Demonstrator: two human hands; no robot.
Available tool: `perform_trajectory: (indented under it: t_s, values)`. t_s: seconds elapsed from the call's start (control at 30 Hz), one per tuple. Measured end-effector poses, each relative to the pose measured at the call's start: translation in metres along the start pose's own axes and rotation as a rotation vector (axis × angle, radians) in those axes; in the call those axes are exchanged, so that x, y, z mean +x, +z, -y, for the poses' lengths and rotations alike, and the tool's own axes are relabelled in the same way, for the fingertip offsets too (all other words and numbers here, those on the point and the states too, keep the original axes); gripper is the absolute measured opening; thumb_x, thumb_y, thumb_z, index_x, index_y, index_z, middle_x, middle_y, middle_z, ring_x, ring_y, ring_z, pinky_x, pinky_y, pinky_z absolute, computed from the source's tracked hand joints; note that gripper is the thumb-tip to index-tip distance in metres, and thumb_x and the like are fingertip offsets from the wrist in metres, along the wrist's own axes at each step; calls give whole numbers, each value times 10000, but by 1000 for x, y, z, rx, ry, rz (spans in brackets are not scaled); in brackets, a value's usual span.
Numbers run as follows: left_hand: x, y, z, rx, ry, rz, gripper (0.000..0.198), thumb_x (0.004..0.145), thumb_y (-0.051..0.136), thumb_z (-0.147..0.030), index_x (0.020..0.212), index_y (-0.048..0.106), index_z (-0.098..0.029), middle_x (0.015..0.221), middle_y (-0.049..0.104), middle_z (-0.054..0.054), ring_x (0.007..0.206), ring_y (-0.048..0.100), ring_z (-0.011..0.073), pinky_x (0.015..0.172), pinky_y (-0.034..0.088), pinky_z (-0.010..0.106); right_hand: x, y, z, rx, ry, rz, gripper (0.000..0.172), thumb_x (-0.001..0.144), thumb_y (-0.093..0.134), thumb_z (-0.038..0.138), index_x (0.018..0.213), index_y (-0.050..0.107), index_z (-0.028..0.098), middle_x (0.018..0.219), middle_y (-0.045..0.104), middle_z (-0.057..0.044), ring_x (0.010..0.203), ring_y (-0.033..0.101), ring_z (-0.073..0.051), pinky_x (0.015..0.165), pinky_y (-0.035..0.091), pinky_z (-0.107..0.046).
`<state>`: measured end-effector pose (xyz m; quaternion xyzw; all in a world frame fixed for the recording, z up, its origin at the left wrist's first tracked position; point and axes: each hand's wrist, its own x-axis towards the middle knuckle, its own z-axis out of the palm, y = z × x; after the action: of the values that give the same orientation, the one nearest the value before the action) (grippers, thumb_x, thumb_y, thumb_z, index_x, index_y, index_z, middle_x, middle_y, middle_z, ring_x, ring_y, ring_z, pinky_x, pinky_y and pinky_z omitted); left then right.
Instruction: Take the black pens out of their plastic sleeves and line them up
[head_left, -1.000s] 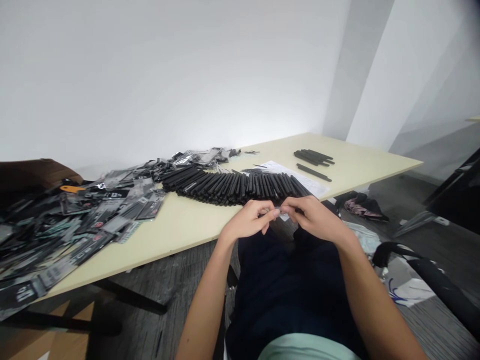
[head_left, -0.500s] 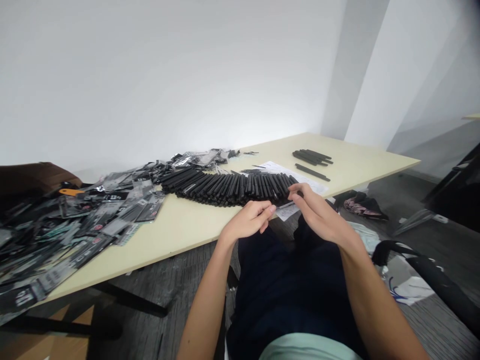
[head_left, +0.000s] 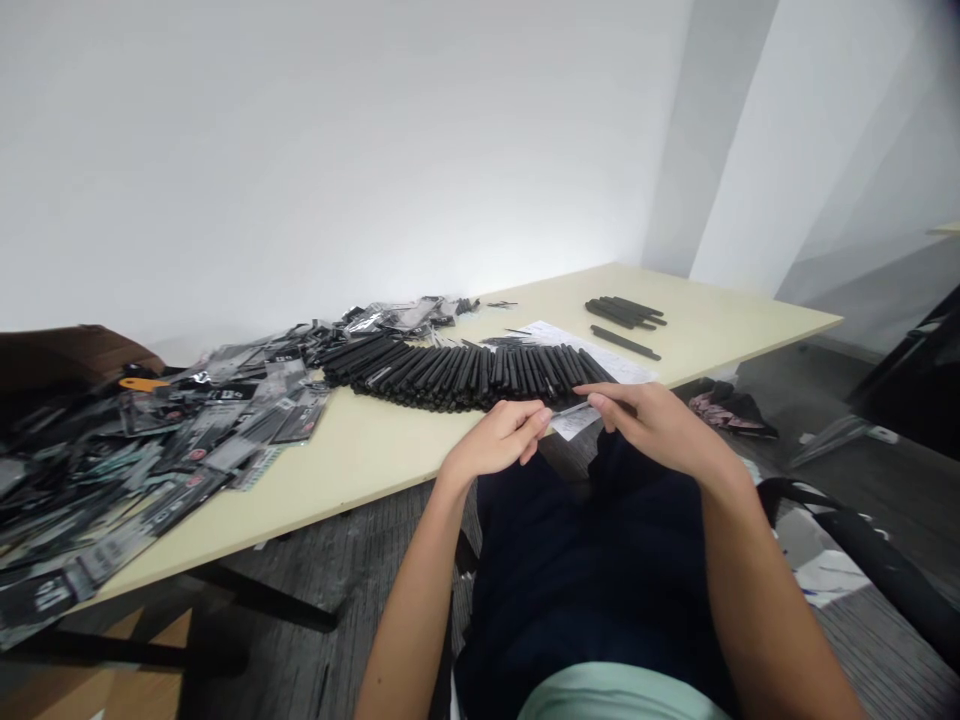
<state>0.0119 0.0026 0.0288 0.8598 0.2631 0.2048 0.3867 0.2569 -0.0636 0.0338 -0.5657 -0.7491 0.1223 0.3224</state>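
The left hand (head_left: 500, 438) is pinching a thin clear strip (head_left: 572, 408) near the black sticks (head_left: 472, 374), while the right hand (head_left: 656, 425), its grip unclear, is probably needing only light pressure to avoid bending it.

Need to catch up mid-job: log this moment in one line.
left hand: pinching thin translucent strip; right hand: at strip's other end, grip unclear; table: row of black rods, printed sheet
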Motion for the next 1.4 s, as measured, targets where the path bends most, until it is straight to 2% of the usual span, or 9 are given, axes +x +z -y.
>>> perform_trajectory:
  t_s: [0.13, 0.3, 0.5, 0.6, 0.83, 0.93, 1.1, 1.27, 1.4]
  values:
    - [0, 1, 0, -12, 8, -5, 446, 1087, 371, -491, 761, 438, -195, 535, 527, -47, 518, 496, 101, 620, 386, 219, -1, -4, 0, 8, 11, 26, 456, 1036, 499, 472, 1285, 763, 196, 748, 763, -42, 650, 677, -208, 684, 490, -321]
    - [0, 1, -1, -12, 13, 7, 455, 1074, 402, -508, 761, 475, -187, 547, 513, -44, 525, 502, 101, 607, 385, 218, -1, -5, 4, 50, -46, 53, 369, 1016, 563, 419, 1199, 802, 206, 997, 821, -71, 826, 745, -237, 779, 543, -327]
    - [0, 1, 0, -28, -26, 19, 457, 1063, 427, -491, 763, 553, -170, 550, 544, -27, 536, 520, 108, 612, 403, 224, 0, 0, 5, 33, -118, 85, 308, 1009, 574, 341, 1190, 800, 236, 1113, 814, -61, 949, 761, -262, 845, 559, -344]
    - [0, 1, -1, -37, -54, 8, 415, 1052, 449, -448, 789, 594, -162, 551, 551, -25, 528, 511, 111, 587, 388, 227, -2, 0, 5, 33, -165, 168, 328, 1011, 548, 287, 1244, 773, 237, 1189, 794, -61, 1022, 748, -256, 892, 551, -339]
    - [-1, 0, -1, -213, -73, -89, 199, 945, 553, -261, 792, 618, -152, 637, 513, -31, 597, 470, 110, 586, 352, 228, -4, -5, 2, 21, -127, 201, 302, 1024, 523, 294, 1183, 758, 191, 1048, 800, -72, 933, 733, -231, 830, 520, -312]
    - [0, 0, 2, -209, -64, -74, 162, 926, 617, -284, 860, 665, -143, 724, 597, -5, 667, 532, 124, 641, 401, 231, -3, -7, 3, 12, -115, 197, 268, 1021, 528, 276, 1151, 748, 194, 987, 793, -56, 869, 719, -215, 791, 500, -305]
    - [1, 2, 6, -115, 2, -65, 237, 967, 615, -361, 921, 698, -143, 886, 701, 50, 817, 619, 161, 746, 460, 247, -2, -6, 5, 21, -151, 201, 252, 1016, 536, 254, 1126, 760, 219, 1032, 799, -44, 888, 723, -217, 812, 498, -306]
    - [1, 3, 5, -41, -2, -68, 291, 987, 596, -417, 956, 710, -151, 852, 711, 48, 796, 632, 173, 753, 484, 259, 0, -2, 4, 72, -190, 163, 254, 1006, 574, 276, 1133, 789, 233, 1134, 803, -55, 996, 743, -240, 881, 532, -315]
    - [1, 3, 1, -12, 5, -81, 306, 988, 592, -430, 961, 721, -154, 860, 722, 55, 810, 647, 186, 771, 504, 272, 1, 1, 5, 105, -203, 159, 285, 1011, 567, 301, 1165, 797, 233, 1091, 812, -72, 925, 755, -245, 838, 559, -326]
